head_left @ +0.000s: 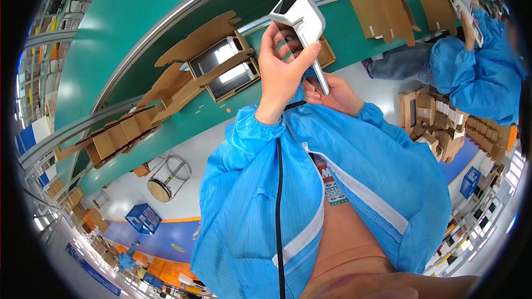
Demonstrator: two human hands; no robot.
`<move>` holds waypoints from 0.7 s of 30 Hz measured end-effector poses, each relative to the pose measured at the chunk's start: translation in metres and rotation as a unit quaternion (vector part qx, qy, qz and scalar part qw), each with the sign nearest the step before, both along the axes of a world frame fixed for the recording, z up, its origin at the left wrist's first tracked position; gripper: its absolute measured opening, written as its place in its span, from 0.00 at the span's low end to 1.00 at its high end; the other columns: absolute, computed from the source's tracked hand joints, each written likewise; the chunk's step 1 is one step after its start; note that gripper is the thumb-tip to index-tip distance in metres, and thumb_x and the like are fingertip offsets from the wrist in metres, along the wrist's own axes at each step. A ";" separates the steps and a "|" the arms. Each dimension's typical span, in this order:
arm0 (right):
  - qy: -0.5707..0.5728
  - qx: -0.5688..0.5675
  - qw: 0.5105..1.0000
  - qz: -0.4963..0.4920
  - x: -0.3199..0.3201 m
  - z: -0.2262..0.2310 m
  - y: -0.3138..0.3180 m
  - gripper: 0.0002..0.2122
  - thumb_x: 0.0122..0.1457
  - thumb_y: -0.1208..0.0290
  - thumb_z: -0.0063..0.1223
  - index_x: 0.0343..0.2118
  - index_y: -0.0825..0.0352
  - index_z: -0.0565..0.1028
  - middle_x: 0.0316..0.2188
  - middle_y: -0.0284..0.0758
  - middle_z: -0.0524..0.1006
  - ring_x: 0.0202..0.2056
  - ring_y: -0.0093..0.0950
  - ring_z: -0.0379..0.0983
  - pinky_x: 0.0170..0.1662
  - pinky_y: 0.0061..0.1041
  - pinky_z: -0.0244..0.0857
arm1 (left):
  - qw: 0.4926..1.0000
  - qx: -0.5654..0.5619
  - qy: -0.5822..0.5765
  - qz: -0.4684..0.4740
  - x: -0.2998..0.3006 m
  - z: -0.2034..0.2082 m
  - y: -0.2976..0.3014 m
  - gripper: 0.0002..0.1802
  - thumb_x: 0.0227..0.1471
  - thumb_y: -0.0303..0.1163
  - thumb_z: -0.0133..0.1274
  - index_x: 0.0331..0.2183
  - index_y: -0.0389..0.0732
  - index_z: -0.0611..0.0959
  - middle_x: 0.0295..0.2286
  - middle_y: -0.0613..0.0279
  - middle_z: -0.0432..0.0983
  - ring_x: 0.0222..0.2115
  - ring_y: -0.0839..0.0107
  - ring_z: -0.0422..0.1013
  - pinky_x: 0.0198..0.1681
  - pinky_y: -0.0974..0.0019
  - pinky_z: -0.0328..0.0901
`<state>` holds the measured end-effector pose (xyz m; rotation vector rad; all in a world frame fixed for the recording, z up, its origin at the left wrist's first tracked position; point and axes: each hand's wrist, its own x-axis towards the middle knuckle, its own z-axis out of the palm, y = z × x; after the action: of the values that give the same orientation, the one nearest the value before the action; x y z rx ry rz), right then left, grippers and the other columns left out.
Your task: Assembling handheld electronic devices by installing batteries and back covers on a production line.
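Observation:
A white handheld device (310, 17) with a bulky head, a dark window and a thin body is held upright before my chest. My left hand (279, 75) grips it from the left side, thumb against its body and fingers curled near the head. Around its lower end are the fingers of my right hand (342, 95), partly hidden behind it. Just left of my left hand, an open cardboard box (224, 98) holds black, glossy flat items (213, 58). Behind the device, another small cardboard box (327, 55) is partly covered.
A green workbench (188, 112) runs across in front of me, with folded-open cartons (119, 138) at left and upright cardboard (382, 11) at right. On the right, a co-worker in blue (476, 72) handles a white device. A round stool (159, 190) and blue crate (143, 218) stand on the floor.

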<state>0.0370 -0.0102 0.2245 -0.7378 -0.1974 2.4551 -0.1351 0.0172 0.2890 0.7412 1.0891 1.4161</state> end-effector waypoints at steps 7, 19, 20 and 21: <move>0.033 -0.021 0.999 -0.007 0.003 -0.020 -0.010 0.19 0.77 0.57 0.41 0.54 0.71 0.70 0.24 0.31 0.67 0.26 0.22 0.62 0.33 0.23 0.60 | 0.999 0.011 -0.019 -0.028 0.002 -0.005 -0.005 0.58 0.51 0.25 0.71 0.72 0.38 0.51 0.53 0.48 0.70 0.52 0.59 0.76 0.51 0.58 0.78; -0.128 0.065 0.988 -0.051 -0.009 0.011 0.008 0.22 0.78 0.54 0.36 0.51 0.72 0.73 0.30 0.32 0.74 0.27 0.23 0.68 0.31 0.25 0.61 | 0.988 -0.023 -0.151 -0.012 -0.022 -0.019 0.004 0.44 0.56 0.29 0.63 0.68 0.37 0.59 0.54 0.48 0.73 0.54 0.52 0.76 0.56 0.51 0.74; -0.128 0.062 0.988 -0.051 -0.008 0.013 0.007 0.22 0.78 0.54 0.36 0.51 0.72 0.73 0.30 0.32 0.74 0.27 0.23 0.68 0.31 0.25 0.61 | 0.982 -0.022 -0.185 -0.023 -0.026 -0.016 0.002 0.38 0.58 0.32 0.59 0.66 0.38 0.63 0.57 0.48 0.73 0.57 0.47 0.74 0.59 0.45 0.72; -0.154 0.089 0.982 -0.060 -0.006 0.015 0.008 0.22 0.78 0.56 0.35 0.53 0.72 0.73 0.32 0.32 0.75 0.29 0.22 0.69 0.33 0.25 0.62 | 0.975 -0.002 -0.220 -0.027 -0.030 -0.016 0.002 0.38 0.59 0.34 0.57 0.66 0.38 0.63 0.57 0.47 0.72 0.59 0.45 0.71 0.62 0.42 0.69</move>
<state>0.0307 -0.0020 0.2391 -1.0163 -0.4685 2.1665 -0.1649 0.0188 0.2727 0.4192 0.7197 1.4418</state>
